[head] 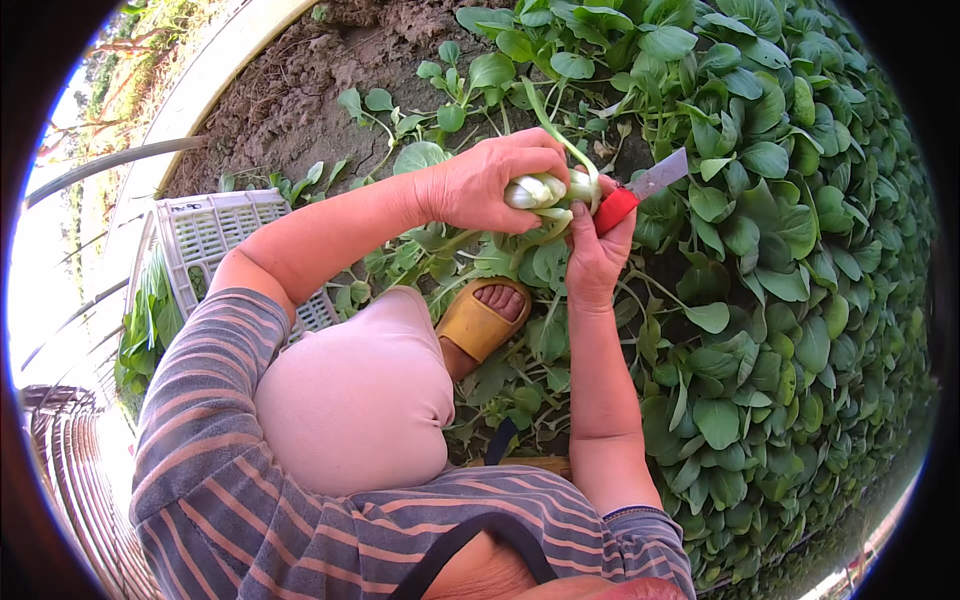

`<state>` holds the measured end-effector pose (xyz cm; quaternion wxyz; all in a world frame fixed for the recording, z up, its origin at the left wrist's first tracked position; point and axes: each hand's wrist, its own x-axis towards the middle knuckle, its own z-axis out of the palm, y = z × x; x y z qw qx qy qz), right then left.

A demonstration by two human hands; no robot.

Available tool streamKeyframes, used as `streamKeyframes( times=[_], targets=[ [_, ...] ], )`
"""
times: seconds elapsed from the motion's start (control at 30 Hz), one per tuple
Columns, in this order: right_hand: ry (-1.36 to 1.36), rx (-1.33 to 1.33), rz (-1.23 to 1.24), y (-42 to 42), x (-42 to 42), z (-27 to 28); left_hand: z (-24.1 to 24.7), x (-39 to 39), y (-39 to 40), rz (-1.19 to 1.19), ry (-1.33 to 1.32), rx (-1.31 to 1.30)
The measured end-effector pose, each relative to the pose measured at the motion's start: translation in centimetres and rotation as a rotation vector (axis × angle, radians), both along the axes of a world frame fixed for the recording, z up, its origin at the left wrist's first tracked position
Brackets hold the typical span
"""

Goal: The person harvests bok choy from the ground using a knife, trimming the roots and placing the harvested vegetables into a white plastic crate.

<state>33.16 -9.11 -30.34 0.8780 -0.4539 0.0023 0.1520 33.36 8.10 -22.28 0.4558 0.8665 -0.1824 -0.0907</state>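
My left hand (499, 180) is wrapped around a small bunch of leafy greens (534, 192), with the pale stem bases pointing at my right hand. In my right hand (600, 259) is a knife (660, 174) with a red handle; its flat blade points up and to the right, away from the bunch. The thumb and fingers of that hand also touch a pale stem base beside the bunch. A thin loose stalk (556, 129) bends upward from between the two hands. Most of the bunch's leaves are hidden under my left hand.
A white plastic crate (217, 201) holding leafy greens (150, 322) stands at left. Dense leafy plants (772, 300) fill the right side. My foot in a yellow slipper (480, 322) rests among low plants below my hands. Bare soil (300, 97) lies upper left, near a bent pipe (112, 165).
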Motion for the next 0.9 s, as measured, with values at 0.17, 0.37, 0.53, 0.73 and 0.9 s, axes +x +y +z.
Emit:
streamKeyframes(
  times=[0.17, 0.37, 0.53, 0.73, 0.9],
  targets=[
    [0.167, 0.109, 0.049, 0.6, -1.5, 0.5, -1.0, 0.0, 0.8, 0.077, 0.608, -0.356],
    [0.28, 0.333, 0.006, -0.2, 0.1, 1.1, -2.5, 1.1, 1.7, 0.096, 0.822, -0.461],
    [0.189, -0.452, 0.277, -3.4, 3.0, -2.4, -3.7, 5.0, 4.7, 0.096, 0.433, 0.287],
    [-0.599, -1.188, 0.077, 0.6, 5.9, -6.3, -7.5, 13.8, 4.3, -0.03, 0.248, 0.81],
    [-0.092, -0.992, 0.211, 3.5, 9.8, -5.2, -9.1, 16.5, 5.1, 0.023, 0.413, 0.927]
  ],
)
